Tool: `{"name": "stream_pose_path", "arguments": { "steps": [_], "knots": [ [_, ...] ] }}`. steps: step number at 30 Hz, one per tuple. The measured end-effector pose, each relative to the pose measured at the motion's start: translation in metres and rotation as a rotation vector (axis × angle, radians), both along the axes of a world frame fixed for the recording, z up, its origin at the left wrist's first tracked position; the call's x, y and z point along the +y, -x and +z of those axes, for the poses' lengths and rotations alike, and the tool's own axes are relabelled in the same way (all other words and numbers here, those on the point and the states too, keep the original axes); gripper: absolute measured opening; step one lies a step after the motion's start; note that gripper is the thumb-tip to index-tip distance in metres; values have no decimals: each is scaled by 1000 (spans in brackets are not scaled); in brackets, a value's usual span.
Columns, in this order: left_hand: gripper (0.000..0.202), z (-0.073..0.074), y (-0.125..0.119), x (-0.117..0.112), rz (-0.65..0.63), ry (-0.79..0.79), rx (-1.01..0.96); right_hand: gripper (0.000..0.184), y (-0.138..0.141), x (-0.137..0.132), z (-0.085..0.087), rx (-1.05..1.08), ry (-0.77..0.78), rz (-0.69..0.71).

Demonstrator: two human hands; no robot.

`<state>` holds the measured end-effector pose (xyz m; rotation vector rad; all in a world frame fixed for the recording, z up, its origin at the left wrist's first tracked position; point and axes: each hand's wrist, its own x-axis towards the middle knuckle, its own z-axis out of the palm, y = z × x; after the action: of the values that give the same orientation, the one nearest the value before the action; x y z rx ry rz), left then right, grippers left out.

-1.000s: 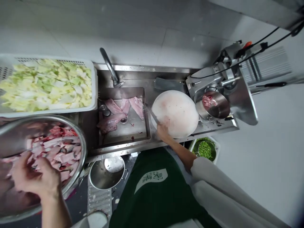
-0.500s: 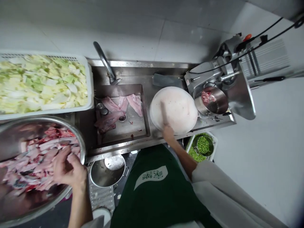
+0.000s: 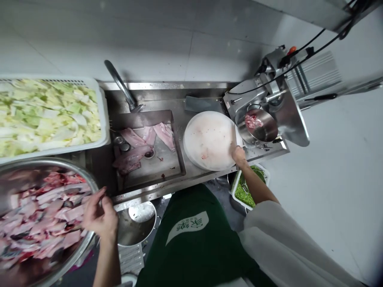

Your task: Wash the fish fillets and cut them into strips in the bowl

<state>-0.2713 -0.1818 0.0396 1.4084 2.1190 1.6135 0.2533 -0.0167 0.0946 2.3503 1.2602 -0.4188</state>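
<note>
My right hand [image 3: 239,156] is closed round the handle of a cleaver [image 3: 238,137]. The blade is seen nearly edge-on at the right side of a round white cutting board [image 3: 209,139]. A small bit of fish lies near the board's front. Over the right rim of a large steel bowl [image 3: 95,183], my left hand [image 3: 101,215] has its fingers bent and apart, with nothing seen in them. Cut pieces of fish [image 3: 44,219] fill much of the bowl. Several pink fish fillets [image 3: 136,153] lie in the sink [image 3: 155,171].
A white basket [image 3: 103,115] of chopped cabbage stands behind the bowl. Beyond the sink is a faucet [image 3: 121,85]. Right of the board, a steel pot [image 3: 269,127] with meat scraps stands by a slicer [image 3: 295,111]. Below are a pot [image 3: 136,231] and a basket of chopped greens [image 3: 243,195].
My right hand has carried the cleaver from the middle of the board to its right edge. My left hand has moved from above the fish pieces to the bowl's rim. The view has shifted slightly.
</note>
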Motion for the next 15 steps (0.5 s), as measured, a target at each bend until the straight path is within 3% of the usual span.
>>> {"name": "stream_pose_path", "arguments": {
  "steps": [2, 4, 9, 12, 15],
  "knots": [
    [33, -2, -7, 2, -26, 51, 7, 42, 25, 7, -11, 26, 28, 17],
    [37, -2, -14, 9, -49, 81, 9, 37, 72, 6, -25, 110, 35, 99],
    [38, 3, -24, 24, -81, 36, -3, 30, 194, -13, -44, 435, -8, 505],
    [36, 8, -24, 18, -69, 29, 11, 39, 224, -13, -41, 495, -8, 660],
    [32, 8, -26, -2, -33, 40, 24, 49, 221, 6, -33, 415, 9, 807]
  ]
}}
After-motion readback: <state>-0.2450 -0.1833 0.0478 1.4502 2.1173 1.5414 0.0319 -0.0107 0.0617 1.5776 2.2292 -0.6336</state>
